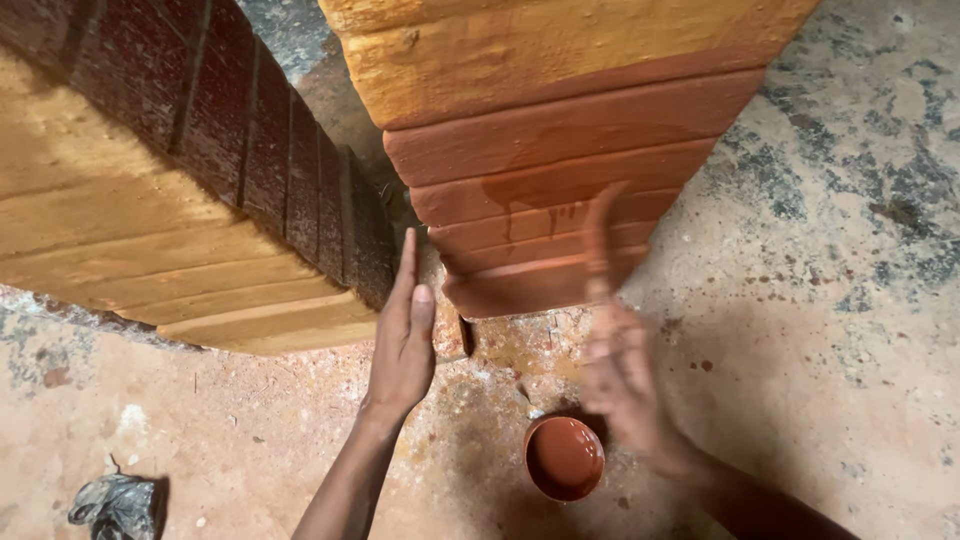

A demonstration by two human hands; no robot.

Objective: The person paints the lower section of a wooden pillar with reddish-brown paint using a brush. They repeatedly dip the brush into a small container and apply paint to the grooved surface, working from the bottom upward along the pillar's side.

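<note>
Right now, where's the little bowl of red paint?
In the head view, the paint bowl sits on the floor, low and centre-right, just left of the right hand and below the partly painted wooden block.

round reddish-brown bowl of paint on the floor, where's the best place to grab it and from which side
Judging by its pose, grip the round reddish-brown bowl of paint by its rim, coming from above. It sits upright and looks filled with liquid, so a level pinch over the near edge likely avoids spilling. The blurred right hand is nearest; the left hand is by the ridged stack of bricks.
</note>
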